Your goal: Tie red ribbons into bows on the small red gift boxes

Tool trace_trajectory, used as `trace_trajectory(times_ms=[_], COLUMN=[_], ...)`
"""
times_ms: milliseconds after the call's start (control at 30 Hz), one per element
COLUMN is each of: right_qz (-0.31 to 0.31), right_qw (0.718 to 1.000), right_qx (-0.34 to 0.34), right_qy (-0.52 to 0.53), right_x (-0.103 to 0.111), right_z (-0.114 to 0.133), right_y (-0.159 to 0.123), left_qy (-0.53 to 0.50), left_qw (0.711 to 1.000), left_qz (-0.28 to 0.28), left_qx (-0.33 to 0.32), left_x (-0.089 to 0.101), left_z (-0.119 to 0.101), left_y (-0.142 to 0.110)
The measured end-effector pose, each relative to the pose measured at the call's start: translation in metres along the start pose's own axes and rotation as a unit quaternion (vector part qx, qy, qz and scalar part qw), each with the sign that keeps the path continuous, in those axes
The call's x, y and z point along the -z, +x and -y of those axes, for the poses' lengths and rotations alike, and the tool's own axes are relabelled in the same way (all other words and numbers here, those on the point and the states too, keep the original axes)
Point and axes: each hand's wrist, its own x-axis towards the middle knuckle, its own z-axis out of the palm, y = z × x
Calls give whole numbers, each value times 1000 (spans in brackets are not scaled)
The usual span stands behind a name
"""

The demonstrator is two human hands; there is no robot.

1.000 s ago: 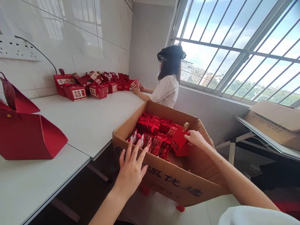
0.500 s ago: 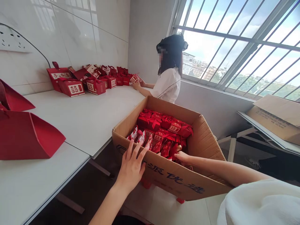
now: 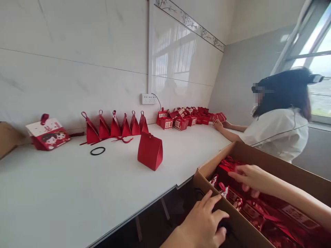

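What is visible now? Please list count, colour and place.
table: one, white, along the wall
standing boxes: six, red, row near wall
lone box: one, red, table's middle
patterned box: one, red-white, table's left end
ring: one, black, on table, left
straps: several, red, at the row's foot
piled boxes: many, red-white, table's far end
socket: one, white, on the wall
cardboard: one piece, brown, left edge
carton: one, brown, lower right
packed boxes: many, red, inside the carton
window: one, grey-framed, right edge
co-worker: one, wearing white, at right
left hand: one, bare, at carton's near side
right hand: one, bare, above packed boxes
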Motion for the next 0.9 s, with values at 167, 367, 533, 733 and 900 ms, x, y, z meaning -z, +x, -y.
trace_trajectory(times_ms=[167,367,533,733,900], right_qz=[185,161,211,306,374], right_qw=[938,962,960,926,888], right_qx=[145,129,146,203,229], right_qy=[-253,-177,-116,-90,-141], right_x=[-99,-202,-193,-155,-133], right_z=[52,77,93,128,143], right_y=[63,90,63,6,-20], left_qy=[-5,-14,-54,-83,-107], left_qw=[987,920,823,835,854], left_qz=[-94,-314,-472,-459,-447], left_qx=[134,235,312,291,245], left_x=[47,136,175,193,194], left_z=[-11,-8,3,-16,-36], left_y=[-27,-96,-132,-133,-136])
